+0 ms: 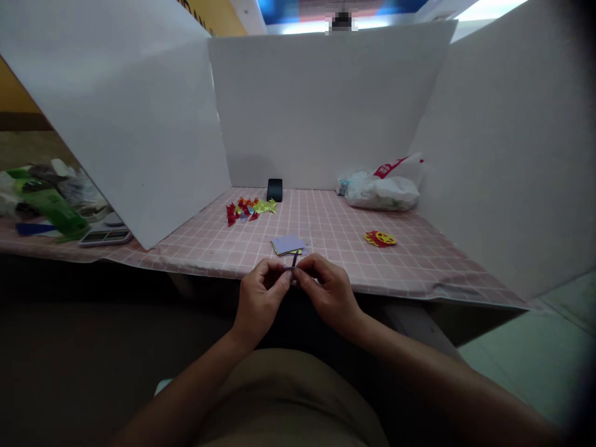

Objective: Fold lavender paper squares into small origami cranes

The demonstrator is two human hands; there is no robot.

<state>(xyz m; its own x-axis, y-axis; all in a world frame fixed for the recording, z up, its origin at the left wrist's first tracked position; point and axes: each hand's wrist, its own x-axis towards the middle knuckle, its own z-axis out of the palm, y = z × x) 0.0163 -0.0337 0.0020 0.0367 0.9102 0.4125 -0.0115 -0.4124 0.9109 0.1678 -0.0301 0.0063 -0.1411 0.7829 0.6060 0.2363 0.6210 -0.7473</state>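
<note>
My left hand (264,292) and my right hand (328,288) meet at the front edge of the table, fingertips pinched together. Between them is a small purple piece of paper (295,259), with a narrow dark strip of it standing up; the fingers hide the remainder. Just beyond lies a short stack of square paper sheets (287,243), lilac on top with yellow showing beneath. Farther back on the left is a pile of paper scraps (242,210) in red, orange, yellow-green and blue. Yellow and red paper cutouts (380,238) lie to the right.
A pink checked cloth (321,217) covers the table. White panels (326,105) wall it at the back and both sides. A dark phone-like object (274,190) leans at the back, and a white plastic bag (384,191) sits back right. Outside the left panel are a scale (106,236) and a green bottle (53,205).
</note>
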